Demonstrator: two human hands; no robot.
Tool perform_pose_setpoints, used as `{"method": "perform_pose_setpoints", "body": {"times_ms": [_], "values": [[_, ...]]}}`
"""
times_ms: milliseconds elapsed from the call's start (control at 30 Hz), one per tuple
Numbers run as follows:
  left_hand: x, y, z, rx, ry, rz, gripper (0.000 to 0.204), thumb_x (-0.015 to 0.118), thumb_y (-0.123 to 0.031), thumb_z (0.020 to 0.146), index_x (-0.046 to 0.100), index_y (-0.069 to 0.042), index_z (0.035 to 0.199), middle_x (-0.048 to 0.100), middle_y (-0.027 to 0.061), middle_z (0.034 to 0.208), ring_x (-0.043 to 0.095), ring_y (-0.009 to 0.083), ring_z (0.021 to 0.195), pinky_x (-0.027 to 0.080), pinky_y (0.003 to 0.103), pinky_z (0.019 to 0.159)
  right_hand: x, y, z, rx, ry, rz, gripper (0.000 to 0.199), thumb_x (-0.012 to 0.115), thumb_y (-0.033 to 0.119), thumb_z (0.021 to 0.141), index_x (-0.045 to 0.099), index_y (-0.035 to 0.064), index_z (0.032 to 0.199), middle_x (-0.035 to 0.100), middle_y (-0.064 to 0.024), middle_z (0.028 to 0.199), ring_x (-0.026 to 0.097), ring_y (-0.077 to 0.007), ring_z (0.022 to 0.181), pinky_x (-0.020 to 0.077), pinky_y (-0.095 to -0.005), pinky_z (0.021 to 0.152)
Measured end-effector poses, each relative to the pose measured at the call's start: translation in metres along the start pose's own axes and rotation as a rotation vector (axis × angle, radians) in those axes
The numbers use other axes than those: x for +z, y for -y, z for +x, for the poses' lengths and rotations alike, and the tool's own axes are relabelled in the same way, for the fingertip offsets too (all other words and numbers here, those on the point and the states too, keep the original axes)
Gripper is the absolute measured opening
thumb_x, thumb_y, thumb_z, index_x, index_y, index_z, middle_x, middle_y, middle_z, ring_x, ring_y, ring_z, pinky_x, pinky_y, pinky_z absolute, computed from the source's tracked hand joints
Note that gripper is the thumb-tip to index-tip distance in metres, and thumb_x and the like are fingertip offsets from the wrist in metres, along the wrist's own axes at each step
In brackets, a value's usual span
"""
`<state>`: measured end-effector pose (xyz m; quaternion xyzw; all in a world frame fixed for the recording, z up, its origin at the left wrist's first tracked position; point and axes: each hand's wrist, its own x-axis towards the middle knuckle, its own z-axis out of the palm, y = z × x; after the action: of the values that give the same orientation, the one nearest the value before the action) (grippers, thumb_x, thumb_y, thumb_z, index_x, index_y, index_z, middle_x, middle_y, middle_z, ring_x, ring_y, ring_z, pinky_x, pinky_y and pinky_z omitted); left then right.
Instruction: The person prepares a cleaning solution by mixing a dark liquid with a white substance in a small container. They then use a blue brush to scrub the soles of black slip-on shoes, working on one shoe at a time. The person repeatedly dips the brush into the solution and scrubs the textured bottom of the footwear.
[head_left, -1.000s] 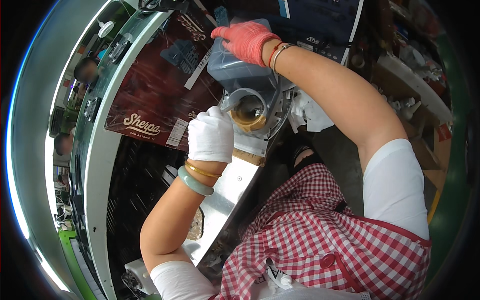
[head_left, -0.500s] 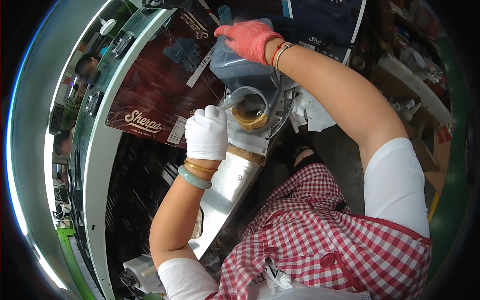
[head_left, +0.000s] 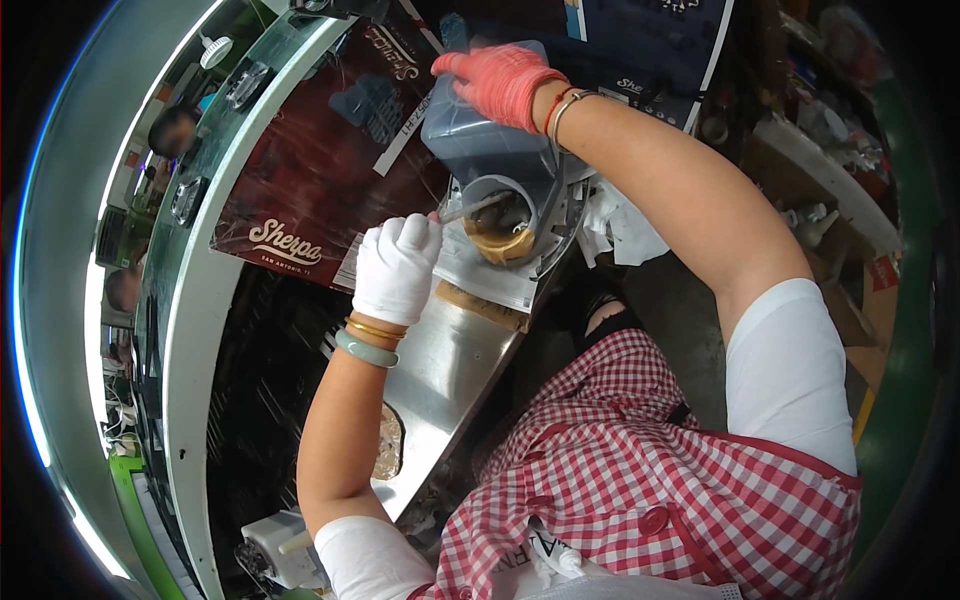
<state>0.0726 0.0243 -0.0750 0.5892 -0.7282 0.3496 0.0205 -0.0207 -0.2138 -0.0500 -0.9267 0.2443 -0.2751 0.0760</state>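
My left hand (head_left: 397,268), in a white glove, is closed around a thin flat stick (head_left: 470,209). The stick's far end reaches into a round cup-like vessel (head_left: 516,247) with dark, glossy liquid inside and brown tape on its near rim. Just behind the vessel, a bluish translucent plastic jug (head_left: 480,140) lies tilted over it. On top of that jug rests my right hand (head_left: 503,86), in a red knitted glove, its fingers curled over the far side. Whether the jug and the vessel touch is not clear.
Paper sheets (head_left: 490,288) lie under the vessel on a metal ledge (head_left: 440,345). Dark red printed panels (head_left: 300,190) stand left and behind. A white motor-like part (head_left: 280,550) sits low at left. White rags or papers (head_left: 620,225) hang at the right.
My left hand has drawn back a little to the left with the stick, so more of the stick shows. My right hand and the jug have barely moved.
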Motion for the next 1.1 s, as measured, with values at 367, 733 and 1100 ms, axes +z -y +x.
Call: {"method": "perform_pose_setpoints", "body": {"times_ms": [367,733,1100], "values": [[-0.025,0.008,-0.032,-0.095,-0.152,-0.066,0.019,0.066,-0.005,0.073,0.064,-0.012,0.091,0.054,0.0001,0.079,0.055,0.0185,0.068,0.043,0.032,0.056,0.001,-0.001,-0.001,-0.006,-0.013,-0.005,0.032,0.048,0.027,0.090,0.053,0.0242,0.122,0.060,-0.0118,0.107,0.057,-0.0327,0.100,0.0458,-0.0413,0.087],[-0.027,-0.005,-0.017,-0.447,0.158,-0.186,0.010,0.062,-0.011,0.076,0.065,-0.012,0.086,0.061,0.0043,0.084,0.060,0.0248,0.075,0.050,0.036,0.061,-0.008,0.005,-0.003,-0.014,0.037,0.019,0.033,0.047,0.025,0.091,0.051,0.0243,0.124,0.060,-0.0113,0.110,0.055,-0.0303,0.104,0.0436,-0.0406,0.092],[-0.006,-0.022,0.017,-0.529,0.231,-0.254,0.007,0.057,-0.011,0.079,0.063,-0.011,0.082,0.057,0.0069,0.080,0.060,0.0273,0.078,0.051,0.040,0.063,0.000,-0.004,-0.001,-0.098,-0.049,-0.038,0.032,0.049,0.027,0.091,0.051,0.0250,0.122,0.064,-0.0141,0.094,0.060,-0.0341,0.088,0.0478,-0.0410,0.080]]}}
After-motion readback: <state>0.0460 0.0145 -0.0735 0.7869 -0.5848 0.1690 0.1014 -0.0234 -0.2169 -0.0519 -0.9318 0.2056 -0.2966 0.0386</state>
